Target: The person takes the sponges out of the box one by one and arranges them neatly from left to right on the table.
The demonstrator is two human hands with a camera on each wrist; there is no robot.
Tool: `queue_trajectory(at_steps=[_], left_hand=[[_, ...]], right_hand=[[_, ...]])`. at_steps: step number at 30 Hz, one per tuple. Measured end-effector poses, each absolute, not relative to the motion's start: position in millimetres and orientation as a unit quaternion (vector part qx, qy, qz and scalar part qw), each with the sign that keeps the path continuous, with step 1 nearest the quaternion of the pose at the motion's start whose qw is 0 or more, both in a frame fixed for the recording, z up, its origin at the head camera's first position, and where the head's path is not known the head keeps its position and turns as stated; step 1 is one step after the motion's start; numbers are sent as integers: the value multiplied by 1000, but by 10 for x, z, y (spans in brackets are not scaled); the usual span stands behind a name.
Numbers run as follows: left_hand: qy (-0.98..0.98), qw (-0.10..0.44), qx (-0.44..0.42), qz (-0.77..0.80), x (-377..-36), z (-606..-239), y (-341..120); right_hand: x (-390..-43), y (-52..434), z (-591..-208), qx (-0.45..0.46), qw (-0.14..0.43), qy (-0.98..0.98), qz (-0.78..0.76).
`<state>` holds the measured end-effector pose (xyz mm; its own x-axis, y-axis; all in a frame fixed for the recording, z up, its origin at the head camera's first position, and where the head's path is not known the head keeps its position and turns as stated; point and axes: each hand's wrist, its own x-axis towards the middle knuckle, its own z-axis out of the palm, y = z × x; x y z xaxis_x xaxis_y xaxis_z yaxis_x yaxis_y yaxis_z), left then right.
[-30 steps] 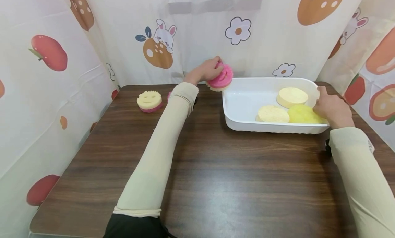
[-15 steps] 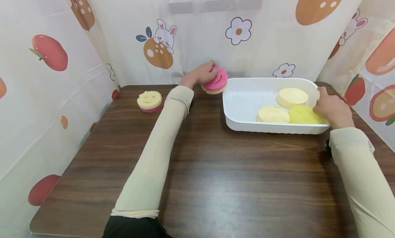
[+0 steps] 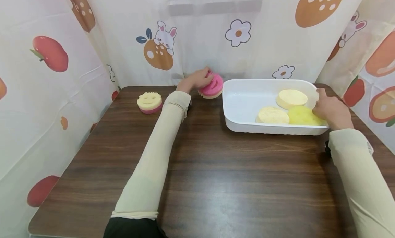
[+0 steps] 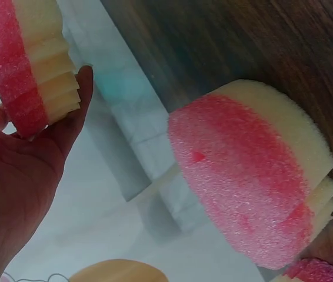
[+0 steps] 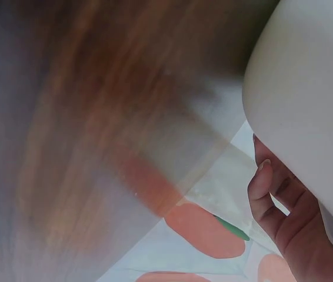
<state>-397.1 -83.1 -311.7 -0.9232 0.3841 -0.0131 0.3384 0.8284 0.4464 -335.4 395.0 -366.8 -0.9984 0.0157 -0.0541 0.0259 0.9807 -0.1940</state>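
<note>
My left hand grips a round pink-and-cream smiley sponge by its left side, just left of the white tray. In the left wrist view this sponge sits between thumb and fingers, pink layer to the left. A second pink-and-cream sponge is on the table near that hand; in the head view the left arm hides it. My right hand holds the tray's right end, its fingers curled at the rim. Inside the tray lie two pale yellow round sponges and a brighter yellow one.
A smiley sponge, cream side up over pink, lies on the back left of the dark wooden table. A printed curtain hangs right behind the table's back edge, and further printed cloth borders the sides.
My left hand has moved left and down with the pink-and-cream sponge, away from over the tray's left edge. My right hand stays at the tray.
</note>
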Motion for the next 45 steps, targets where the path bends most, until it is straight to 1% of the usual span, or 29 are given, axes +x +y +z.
queue_trajectory(at_steps=[12,18,30,36,45], left_hand=[[945,81,176,263,-3960,-3252,-888],[948,90,177,250,-3961,-3333,-905],[958,78,185,205,-4005,-3447,-895],[960,84,182,197,-4046,-3551,-894],[961,97,180,185,-4068,-3609,-880]], right_hand=[[-3375,3964,-3698,13,25,995,-95],[-3368,3953,-3690,14,24,995,-96],[-3354,3961,-3686,9,18,995,-98],[-3346,3960,-3677,8,20,995,-93],[-3337,3957,-3673,8,21,995,-95]])
